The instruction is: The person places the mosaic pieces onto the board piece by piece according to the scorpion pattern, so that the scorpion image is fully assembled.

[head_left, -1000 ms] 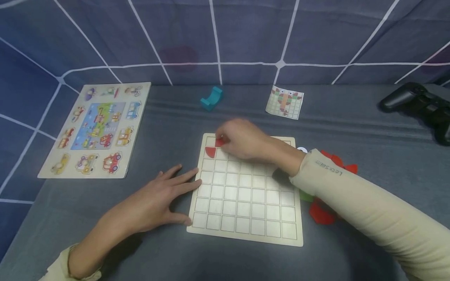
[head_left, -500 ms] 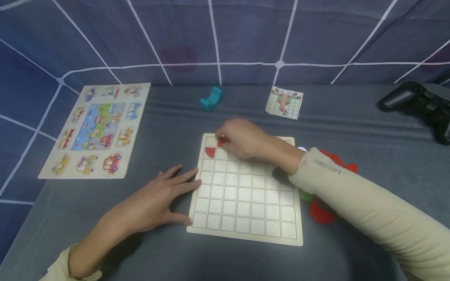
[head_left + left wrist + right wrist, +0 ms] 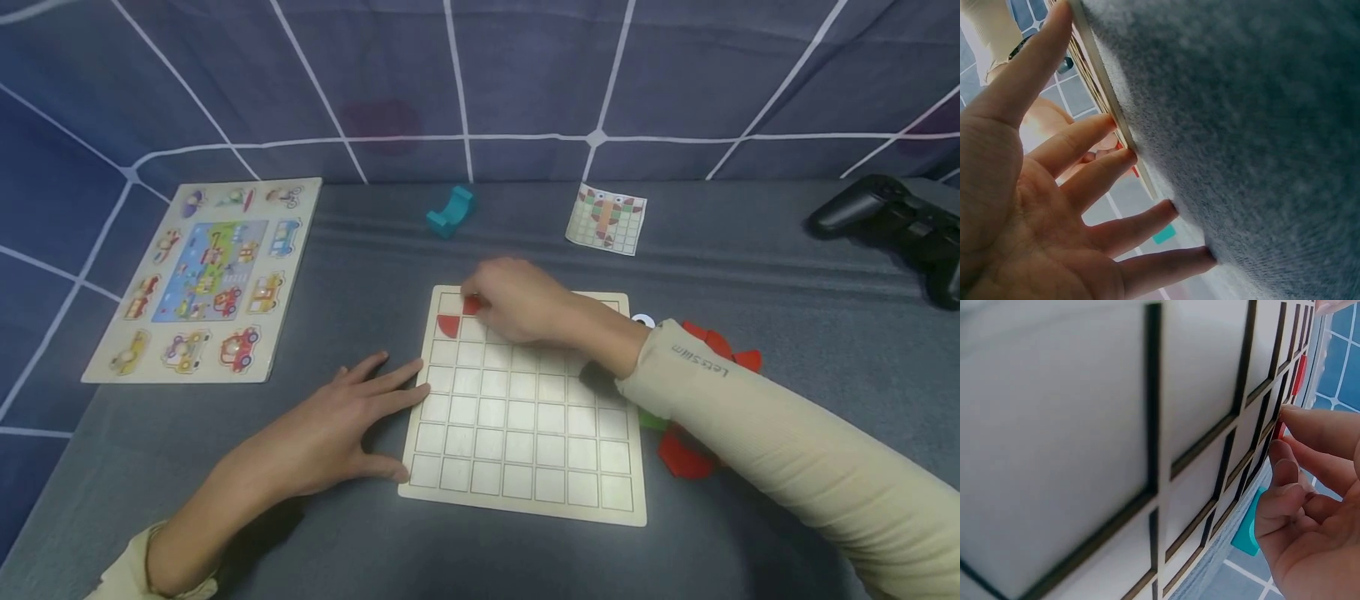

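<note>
A square wooden grid board (image 3: 517, 417) lies flat on the grey cloth. At its far left corner my right hand (image 3: 521, 302) pinches a small red puzzle piece (image 3: 471, 306) between thumb and fingertips, right at a cell of the top row. Fingers cover part of that piece; its red edge (image 3: 1280, 429) shows in the right wrist view. One cell toward me and to the left sits a red quarter-circle piece (image 3: 447, 325). My left hand (image 3: 330, 433) has its fingers spread, with thumb and fingertips touching the board's left edge.
Red pieces (image 3: 686, 454), a green piece (image 3: 652, 419) and a white eye piece (image 3: 643, 320) lie right of the board, partly under my sleeve. Behind are a teal block (image 3: 451, 211) and a pattern card (image 3: 607, 219). A picture puzzle (image 3: 210, 275) and black game controller (image 3: 892, 233) flank them.
The red piece in my right hand has shifted very slightly to the right within the top row. My left hand and the board have stayed in place.
</note>
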`<state>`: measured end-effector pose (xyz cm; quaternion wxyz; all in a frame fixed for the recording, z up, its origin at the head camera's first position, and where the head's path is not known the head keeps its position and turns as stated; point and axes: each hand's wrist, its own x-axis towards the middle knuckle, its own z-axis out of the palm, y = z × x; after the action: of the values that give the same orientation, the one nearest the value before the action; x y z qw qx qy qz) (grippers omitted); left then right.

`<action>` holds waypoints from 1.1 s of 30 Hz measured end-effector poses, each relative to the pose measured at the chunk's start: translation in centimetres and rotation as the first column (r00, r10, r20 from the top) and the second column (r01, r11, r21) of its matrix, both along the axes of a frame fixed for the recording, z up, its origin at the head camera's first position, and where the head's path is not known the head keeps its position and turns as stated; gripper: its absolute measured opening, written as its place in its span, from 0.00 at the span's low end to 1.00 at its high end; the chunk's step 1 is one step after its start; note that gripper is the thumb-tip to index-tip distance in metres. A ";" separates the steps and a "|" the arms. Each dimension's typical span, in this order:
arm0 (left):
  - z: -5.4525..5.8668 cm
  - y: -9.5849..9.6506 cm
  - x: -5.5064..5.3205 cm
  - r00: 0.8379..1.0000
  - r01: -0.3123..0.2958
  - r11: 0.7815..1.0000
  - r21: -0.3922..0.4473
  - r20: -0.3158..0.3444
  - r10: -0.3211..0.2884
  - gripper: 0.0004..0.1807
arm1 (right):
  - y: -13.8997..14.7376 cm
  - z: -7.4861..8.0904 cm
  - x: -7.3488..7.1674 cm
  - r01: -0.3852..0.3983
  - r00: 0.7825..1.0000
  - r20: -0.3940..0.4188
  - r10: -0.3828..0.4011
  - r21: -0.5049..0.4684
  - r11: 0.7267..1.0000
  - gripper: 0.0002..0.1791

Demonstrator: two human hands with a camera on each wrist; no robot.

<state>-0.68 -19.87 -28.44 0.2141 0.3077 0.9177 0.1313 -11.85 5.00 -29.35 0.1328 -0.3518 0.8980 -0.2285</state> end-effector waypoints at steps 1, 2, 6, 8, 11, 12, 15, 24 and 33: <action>0.0 0.0 0.0 1.000 0.001 1.000 0.000 0.000 -0.001 0.47 | 0.0 0.0 0.0 0.001 1.000 0.001 -0.001 -0.001 1.000 0.08; 0.0 0.0 0.0 1.000 0.002 1.000 0.000 -0.001 -0.002 0.47 | 0.0 0.0 0.0 0.000 1.000 0.001 0.000 -0.002 1.000 0.08; 0.0 -0.1 0.0 1.000 0.005 1.000 0.005 -0.003 -0.005 0.47 | 0.2 -0.1 -0.1 -0.001 1.000 0.006 0.001 -0.012 1.000 0.09; 0.0 -0.1 0.0 1.000 0.006 1.000 0.006 -0.005 -0.006 0.47 | 0.3 -0.2 -0.1 -0.005 1.000 0.010 0.006 -0.023 1.000 0.10; 0.0 -0.1 0.0 1.000 0.003 1.000 0.003 -0.003 -0.003 0.47 | 0.7 0.1 -0.1 -0.008 0.999 0.034 0.009 -0.046 0.999 0.10; 0.0 0.0 0.0 1.000 0.002 1.000 0.002 0.000 -0.002 0.47 | 0.9 0.2 -0.1 -0.005 0.999 0.046 0.008 -0.057 0.998 0.10; 0.1 0.0 0.0 1.000 0.000 1.000 -0.002 0.004 0.000 0.47 | 1.6 0.6 0.2 0.010 0.996 0.084 -0.003 -0.078 0.997 0.13; 0.1 0.1 0.0 1.000 0.007 1.000 0.003 0.004 -0.007 0.47 | 6.9 1.3 2.0 0.063 0.997 0.051 -0.057 -0.130 0.989 0.17; 0.2 0.1 0.0 1.000 0.008 1.000 -0.006 0.017 -0.008 0.47 | 13.6 1.3 4.3 0.188 0.982 0.001 -0.188 -0.064 0.980 0.16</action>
<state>-0.71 -19.79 -28.21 0.2233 0.3096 0.9150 0.1306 -7.53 18.64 -28.03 0.0970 -0.2700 0.9198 -0.2677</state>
